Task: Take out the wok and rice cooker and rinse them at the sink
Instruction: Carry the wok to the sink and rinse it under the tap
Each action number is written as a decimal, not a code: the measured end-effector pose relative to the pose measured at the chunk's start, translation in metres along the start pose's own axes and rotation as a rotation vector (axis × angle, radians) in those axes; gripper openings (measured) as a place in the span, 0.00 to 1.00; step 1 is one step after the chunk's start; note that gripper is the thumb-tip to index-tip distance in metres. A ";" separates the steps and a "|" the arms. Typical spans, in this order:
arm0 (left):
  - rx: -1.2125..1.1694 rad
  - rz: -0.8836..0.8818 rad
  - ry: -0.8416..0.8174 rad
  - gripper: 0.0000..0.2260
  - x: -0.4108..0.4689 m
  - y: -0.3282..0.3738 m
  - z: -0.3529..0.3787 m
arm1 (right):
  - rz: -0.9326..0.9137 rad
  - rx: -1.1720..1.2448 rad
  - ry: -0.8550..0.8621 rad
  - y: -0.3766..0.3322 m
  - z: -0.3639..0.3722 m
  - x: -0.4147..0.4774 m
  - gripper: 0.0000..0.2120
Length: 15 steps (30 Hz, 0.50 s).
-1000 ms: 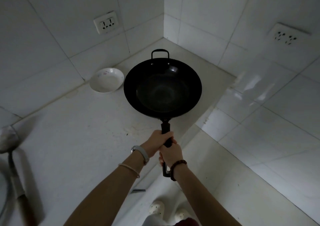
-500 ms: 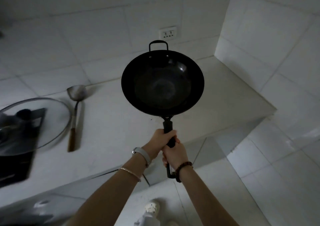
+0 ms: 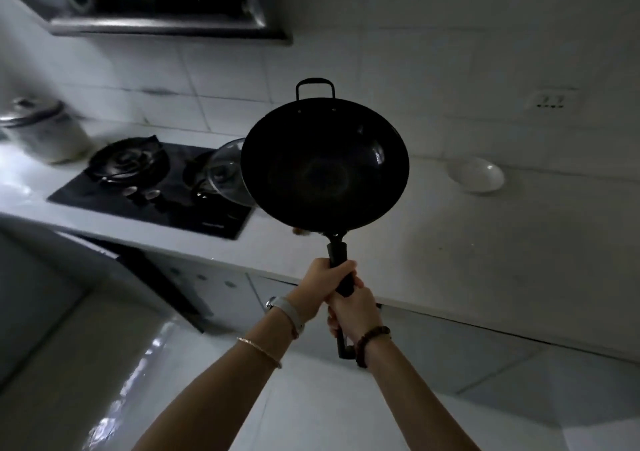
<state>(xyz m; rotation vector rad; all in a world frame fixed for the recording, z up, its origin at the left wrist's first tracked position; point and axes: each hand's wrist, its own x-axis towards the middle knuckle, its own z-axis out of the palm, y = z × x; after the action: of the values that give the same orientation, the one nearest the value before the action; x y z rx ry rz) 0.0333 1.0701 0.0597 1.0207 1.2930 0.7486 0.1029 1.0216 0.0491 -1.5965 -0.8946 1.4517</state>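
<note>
A black wok (image 3: 325, 166) with a loop handle at its far rim hangs in the air above the white counter (image 3: 485, 242), tilted toward me. Both hands hold its long black handle. My left hand (image 3: 323, 282) grips the upper part near the bowl; my right hand (image 3: 353, 310) grips just below it. A white rice cooker (image 3: 41, 130) with a metal lid stands on the counter at far left, beyond the stove. No sink is in view.
A black gas stove (image 3: 152, 191) is set in the counter left of the wok, with a glass lid (image 3: 225, 173) leaning on its right burner. A white bowl (image 3: 476, 175) sits at the right. A range hood (image 3: 156, 3) hangs above. A wall socket (image 3: 550, 99) is at the upper right.
The view has swung left along the counter with the wok still held out in both hands. The stove, hood and rice cooker have come into sight; the bowl now lies to the right.
</note>
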 end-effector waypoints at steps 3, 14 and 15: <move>-0.048 -0.006 0.097 0.08 -0.015 -0.012 -0.054 | -0.007 -0.056 -0.082 0.002 0.053 -0.004 0.07; -0.156 -0.037 0.428 0.09 -0.091 -0.065 -0.282 | -0.041 -0.282 -0.397 0.017 0.278 -0.044 0.08; -0.167 -0.037 0.464 0.10 -0.100 -0.068 -0.300 | -0.042 -0.292 -0.425 0.019 0.298 -0.047 0.08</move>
<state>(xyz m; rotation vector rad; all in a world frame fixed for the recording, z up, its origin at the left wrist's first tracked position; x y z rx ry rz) -0.2839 1.0078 0.0455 0.7069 1.6058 1.0878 -0.1980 0.9975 0.0411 -1.4800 -1.4305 1.7252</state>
